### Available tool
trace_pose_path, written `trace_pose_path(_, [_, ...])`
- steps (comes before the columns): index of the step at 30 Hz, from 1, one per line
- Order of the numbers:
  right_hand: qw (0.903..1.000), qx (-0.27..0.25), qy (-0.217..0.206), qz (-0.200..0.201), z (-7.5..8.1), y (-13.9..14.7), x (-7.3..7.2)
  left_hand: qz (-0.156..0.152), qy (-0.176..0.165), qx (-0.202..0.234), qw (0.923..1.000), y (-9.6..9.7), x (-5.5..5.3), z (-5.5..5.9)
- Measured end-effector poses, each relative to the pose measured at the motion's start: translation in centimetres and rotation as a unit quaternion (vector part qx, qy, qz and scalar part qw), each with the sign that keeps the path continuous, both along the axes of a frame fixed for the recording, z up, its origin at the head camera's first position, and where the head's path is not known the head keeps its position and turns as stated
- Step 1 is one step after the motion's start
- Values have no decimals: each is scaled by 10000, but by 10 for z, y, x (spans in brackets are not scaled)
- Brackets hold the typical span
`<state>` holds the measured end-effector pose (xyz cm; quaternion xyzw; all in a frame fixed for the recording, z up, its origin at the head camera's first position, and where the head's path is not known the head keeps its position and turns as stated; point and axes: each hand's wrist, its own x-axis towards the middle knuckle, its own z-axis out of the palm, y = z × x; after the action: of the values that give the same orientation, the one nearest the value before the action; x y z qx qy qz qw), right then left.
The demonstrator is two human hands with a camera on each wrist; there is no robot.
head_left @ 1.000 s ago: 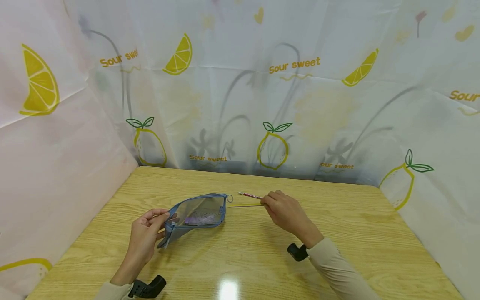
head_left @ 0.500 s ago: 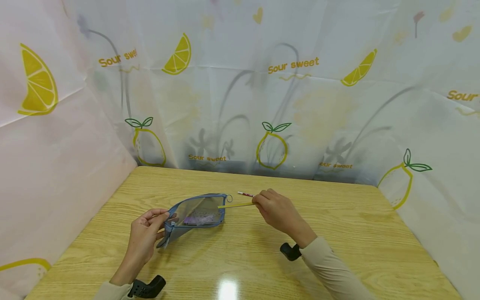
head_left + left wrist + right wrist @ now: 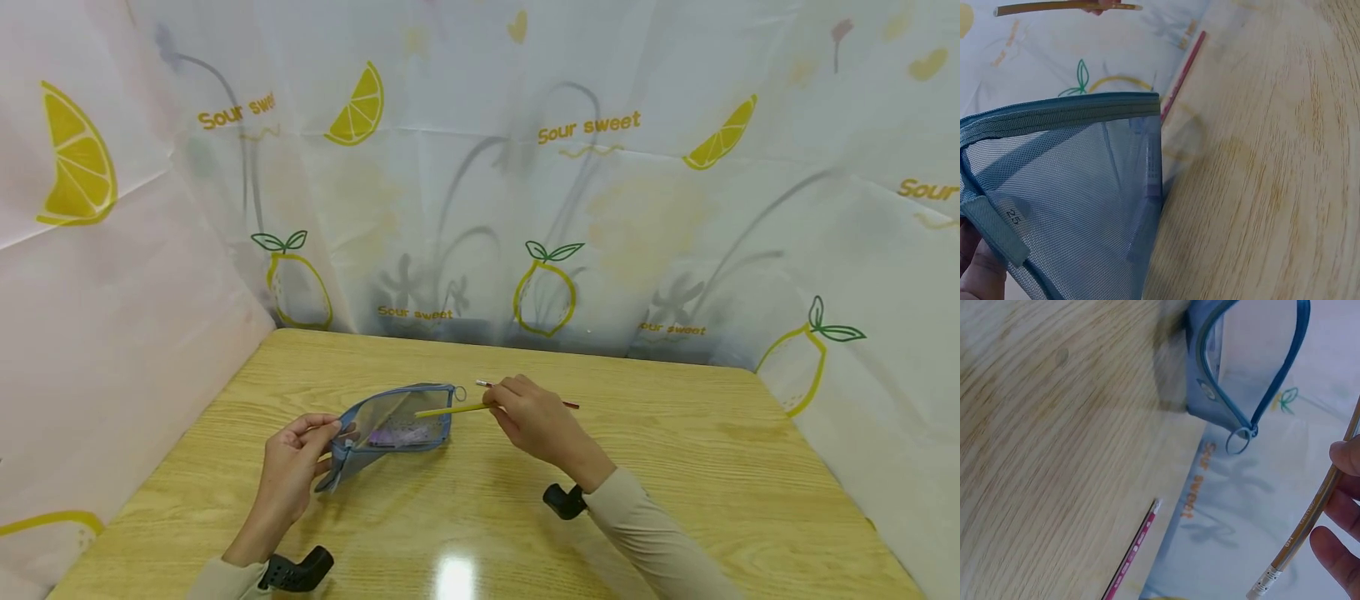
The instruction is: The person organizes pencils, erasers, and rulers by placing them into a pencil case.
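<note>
My left hand [image 3: 288, 467] grips the near left corner of a blue mesh zip pouch [image 3: 352, 467], holding its mouth wide. A purple item [image 3: 405, 437] shows inside the pouch. Between thumb and fingers, my right hand [image 3: 536, 421] pinches a yellow pencil [image 3: 457, 409] with a metal eraser end [image 3: 1264, 582]. The pencil's other end overlaps the pouch opening in the head view. On the table behind the right hand lies a red patterned pencil [image 3: 1129, 556], its middle hidden by that hand in the head view.
The wooden table [image 3: 675, 467] runs back to a white lemon-print cloth [image 3: 465, 192], which also stands along both sides. A ring [image 3: 461, 393] hangs at the pouch's far right corner. Black camera mounts [image 3: 298, 570] sit on both wrists.
My right hand has moved left, lifting the yellow pencil off the table and bringing its end over the pouch opening. More of the red pencil is uncovered. The left hand holds still.
</note>
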<state>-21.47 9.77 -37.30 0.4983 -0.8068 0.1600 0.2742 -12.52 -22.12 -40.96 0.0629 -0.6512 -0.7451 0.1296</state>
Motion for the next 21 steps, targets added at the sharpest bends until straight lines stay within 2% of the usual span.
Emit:
trace_pose_path(13, [9992, -83, -86, 388, 2, -18, 3, -106, 55, -263, 9996, 1, 0, 2])
trace_pose_path(21, [9980, -155, -8, 618, 4, -31, 8, -138, 53, -237, 9996, 4, 2, 4])
